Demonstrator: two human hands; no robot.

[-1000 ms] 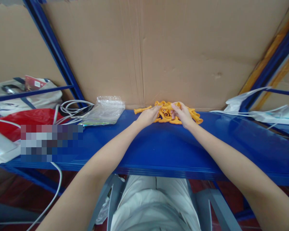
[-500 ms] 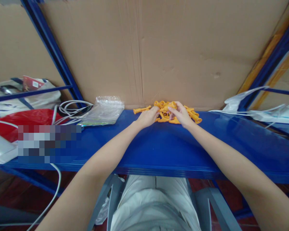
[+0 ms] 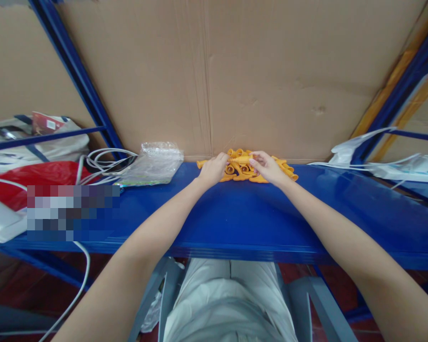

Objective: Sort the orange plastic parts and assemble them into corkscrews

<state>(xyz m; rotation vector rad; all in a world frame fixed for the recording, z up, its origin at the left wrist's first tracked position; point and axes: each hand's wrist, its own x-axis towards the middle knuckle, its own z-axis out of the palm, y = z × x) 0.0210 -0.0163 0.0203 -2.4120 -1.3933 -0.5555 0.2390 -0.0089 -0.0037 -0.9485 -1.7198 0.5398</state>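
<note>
A heap of orange-yellow flared plastic pieces (image 3: 241, 176) lies on the blue shelf, against the cardboard at the back. Each looks like a small trumpet with a narrow stem. One yellow flared piece (image 3: 241, 159) lies crosswise above the heap between my hands. My right hand (image 3: 267, 167) is closed on its right end, thumb against fingers. My left hand (image 3: 214, 170) is closed at its left end, with the fingertips partly hidden behind the hand. Another yellow piece (image 3: 200, 164) pokes out at the far left of the heap, behind my left hand.
Left of the heap lies a clear plastic bag (image 3: 156, 164), beside coiled white cables (image 3: 109, 154) and a red bag (image 3: 50, 175). A power strip (image 3: 410, 171) sits at right. The blue shelf (image 3: 231, 221) has its front edge close to my lap.
My left hand has moved slightly left and up. The piece in my right hand has turned to lie more level, its flared end now covered by the fingers.
</note>
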